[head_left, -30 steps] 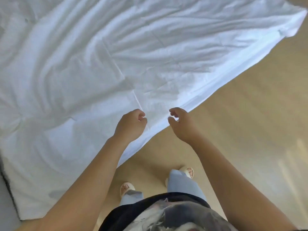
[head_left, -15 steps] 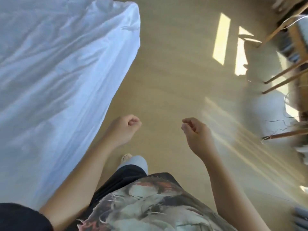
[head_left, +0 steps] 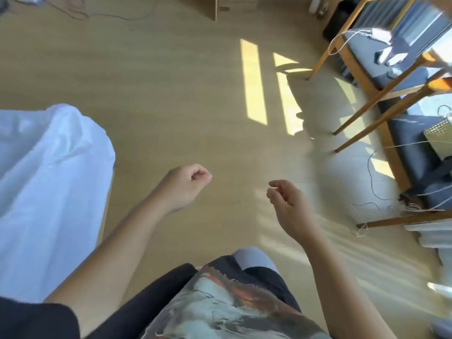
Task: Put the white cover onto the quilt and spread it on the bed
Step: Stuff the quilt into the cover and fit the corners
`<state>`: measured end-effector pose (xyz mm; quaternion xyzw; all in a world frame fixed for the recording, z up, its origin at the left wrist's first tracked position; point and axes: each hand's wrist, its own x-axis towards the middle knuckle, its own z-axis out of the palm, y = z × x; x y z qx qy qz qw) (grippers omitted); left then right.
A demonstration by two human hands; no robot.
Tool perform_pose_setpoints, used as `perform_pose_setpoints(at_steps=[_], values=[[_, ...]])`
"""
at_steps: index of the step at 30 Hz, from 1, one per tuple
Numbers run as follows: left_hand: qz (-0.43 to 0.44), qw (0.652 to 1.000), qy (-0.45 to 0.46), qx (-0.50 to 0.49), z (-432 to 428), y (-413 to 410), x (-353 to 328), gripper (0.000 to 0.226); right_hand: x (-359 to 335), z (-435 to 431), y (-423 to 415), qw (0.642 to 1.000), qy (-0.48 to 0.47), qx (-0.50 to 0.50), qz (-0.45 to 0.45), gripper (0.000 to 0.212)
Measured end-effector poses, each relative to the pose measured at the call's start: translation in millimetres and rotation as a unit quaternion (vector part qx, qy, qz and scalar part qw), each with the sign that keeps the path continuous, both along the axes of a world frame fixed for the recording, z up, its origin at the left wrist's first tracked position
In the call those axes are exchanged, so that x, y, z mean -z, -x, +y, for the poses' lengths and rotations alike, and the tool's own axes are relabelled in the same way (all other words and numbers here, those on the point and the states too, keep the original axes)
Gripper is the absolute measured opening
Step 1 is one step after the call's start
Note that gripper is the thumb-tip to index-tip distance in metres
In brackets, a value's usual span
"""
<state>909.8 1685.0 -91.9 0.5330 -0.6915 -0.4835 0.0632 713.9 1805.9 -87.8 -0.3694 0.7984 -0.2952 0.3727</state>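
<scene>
The white cover (head_left: 49, 192) lies over the bed at the left edge of the head view, its rounded corner hanging toward the wooden floor. My left hand (head_left: 186, 184) hovers over the floor to the right of the cover, fingers curled into a fist, holding nothing. My right hand (head_left: 288, 204) hangs further right with loosely curled fingers, also holding nothing. Neither hand touches the cover. The quilt itself cannot be told apart from the cover.
Wooden-framed furniture (head_left: 367, 99) with grey cushions stands at the right, with thin cables (head_left: 381, 196) trailing on the floor beside it. A cardboard box (head_left: 220, 6) sits at the top. Sunlit bare floor (head_left: 195, 94) stretches ahead. My legs and dark shirt fill the bottom.
The view has swung right, away from the bed. The cover slid from the centre to the left edge. Both hands moved off the cover's edge and now hover over the floor.
</scene>
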Motion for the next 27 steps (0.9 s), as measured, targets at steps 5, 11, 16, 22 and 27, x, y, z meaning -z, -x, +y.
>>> perform_pose_setpoints(at_steps=[5, 11, 16, 22, 27], values=[[0.018, 1.000, 0.015, 0.012, -147.8, 128.4, 6.5, 0.017, 14.9, -140.4, 117.6, 1.000, 0.008, 0.014, -0.005, 0.025], [-0.008, 0.999, -0.011, -0.043, -295.6, 224.2, 6.8, 0.007, -3.7, -347.8, 248.8, 0.998, 0.012, -0.055, 0.021, 0.027], [0.000, 0.991, -0.010, -0.131, -449.3, 257.2, 2.6, 0.008, -8.2, -518.5, 314.0, 0.996, 0.020, -0.080, 0.028, 0.024], [-0.007, 0.993, 0.026, -0.113, -677.7, 327.6, 8.0, 0.014, 1.6, -734.9, 374.9, 0.994, 0.032, -0.086, 0.052, 0.028], [0.007, 0.995, 0.053, -0.079, -851.6, 405.5, -19.4, 0.013, -18.8, -882.3, 428.5, 0.993, 0.030, -0.092, 0.068, 0.029]])
